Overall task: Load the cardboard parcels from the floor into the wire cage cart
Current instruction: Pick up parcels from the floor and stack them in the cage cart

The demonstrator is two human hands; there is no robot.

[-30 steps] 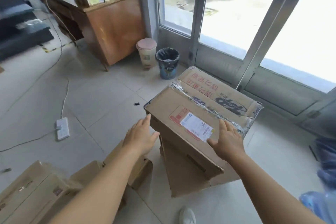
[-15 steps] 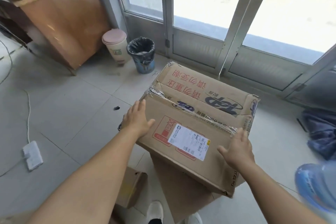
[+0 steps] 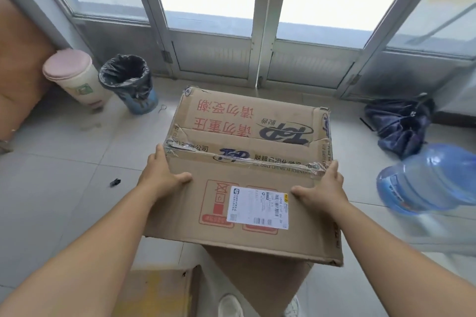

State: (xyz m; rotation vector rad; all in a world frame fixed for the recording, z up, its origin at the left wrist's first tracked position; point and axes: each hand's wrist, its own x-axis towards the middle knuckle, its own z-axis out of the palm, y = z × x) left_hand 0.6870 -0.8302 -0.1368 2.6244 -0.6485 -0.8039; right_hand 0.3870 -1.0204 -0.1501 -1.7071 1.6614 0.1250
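Observation:
A large cardboard parcel [image 3: 247,152] with red printing and a white shipping label fills the middle of the view, held up above the floor. My left hand [image 3: 164,175] grips its left edge, thumb on the top face and fingers down the side. My right hand [image 3: 322,185] grips the right edge the same way. Under it stands another brown parcel [image 3: 260,280]. A third parcel [image 3: 159,291] lies on the floor at the lower left. No wire cage cart is in view.
Glass doors [image 3: 260,41] close off the far side. A pink-lidded bin [image 3: 74,77] and a black-lined bin [image 3: 131,85] stand at the left beside a wooden desk [image 3: 18,72]. A blue water jug [image 3: 427,177] and a dark umbrella [image 3: 401,123] are at the right.
Both hands went from reaching onto the parcel's top to gripping its two side edges. The parcel has come closer and squared up to me, while the view swung right toward the doors.

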